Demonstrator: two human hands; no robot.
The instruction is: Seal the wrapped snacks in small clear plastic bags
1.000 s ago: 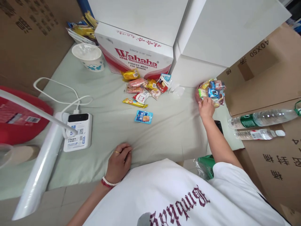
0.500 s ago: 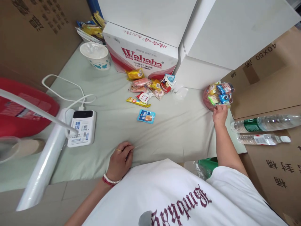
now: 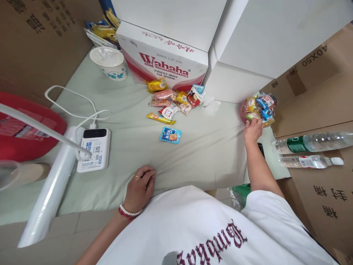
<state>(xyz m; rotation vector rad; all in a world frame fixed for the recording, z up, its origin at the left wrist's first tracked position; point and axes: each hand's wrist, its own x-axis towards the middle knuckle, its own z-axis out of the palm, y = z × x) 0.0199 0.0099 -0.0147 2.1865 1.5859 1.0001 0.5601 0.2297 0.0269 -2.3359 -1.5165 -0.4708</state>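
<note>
Nearest to us, our left hand (image 3: pixel 140 186) rests on the pale green sheet (image 3: pixel 209 154), its fingers curled loosely and holding nothing. To its left lies a white power bank (image 3: pixel 94 149) with its cable looping away, and beside that a long roll of clear film (image 3: pixel 45 206).

Further out and to the right, our right hand (image 3: pixel 253 129) reaches to the near edge of a pink bowl (image 3: pixel 243 112) heaped with wrapped snacks (image 3: pixel 260 106). The fingers touch the rim or the lowest packets; we cannot tell whether they grip anything. The bowl sits at the sheet's right edge, tight against a brown carton (image 3: pixel 309 92).

In the middle lies a blue snack packet (image 3: pixel 170 135), with a loose scatter of packets (image 3: pixel 172 101) beyond it, just before the Wahaha water box (image 3: pixel 162 59). A paper cup (image 3: pixel 108 62) stands far left.

The heap looks unstable to us: a tug on the rim or a low packet could tip packets off toward the two water bottles (image 3: pixel 309 151) or the floor.
</note>
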